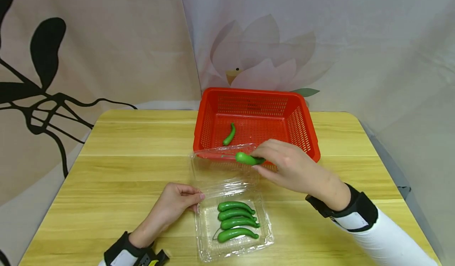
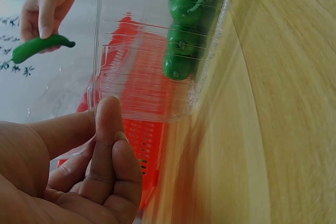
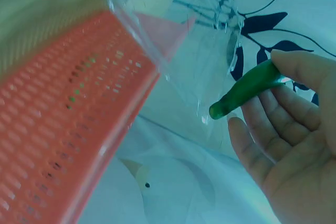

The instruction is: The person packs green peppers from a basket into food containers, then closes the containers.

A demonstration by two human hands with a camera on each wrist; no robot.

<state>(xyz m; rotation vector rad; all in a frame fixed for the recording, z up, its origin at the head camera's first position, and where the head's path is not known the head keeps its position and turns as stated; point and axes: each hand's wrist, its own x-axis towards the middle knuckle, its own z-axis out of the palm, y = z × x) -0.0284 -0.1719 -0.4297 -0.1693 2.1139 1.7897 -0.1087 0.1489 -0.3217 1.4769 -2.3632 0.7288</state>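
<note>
My right hand (image 1: 286, 163) pinches a green chili pepper (image 1: 245, 158) between thumb and fingers, above the raised lid of a clear plastic clamshell box (image 1: 266, 234). In the right wrist view the same pepper (image 3: 247, 90) slants across the fingertips. My left hand (image 1: 175, 203) grips the box's left edge near the hinge, thumb on top; the left wrist view shows that hand (image 2: 100, 171) pinching the clear rim. Several green peppers (image 1: 236, 223) lie side by side in the box. One more pepper (image 1: 229, 135) lies in the red plastic basket (image 1: 256, 92).
The red basket stands at the back of the wooden table (image 1: 142, 151), behind the box. The box's open lid (image 1: 224, 171) leans against the basket's front rim. A printed curtain (image 1: 142, 41) hangs behind the table.
</note>
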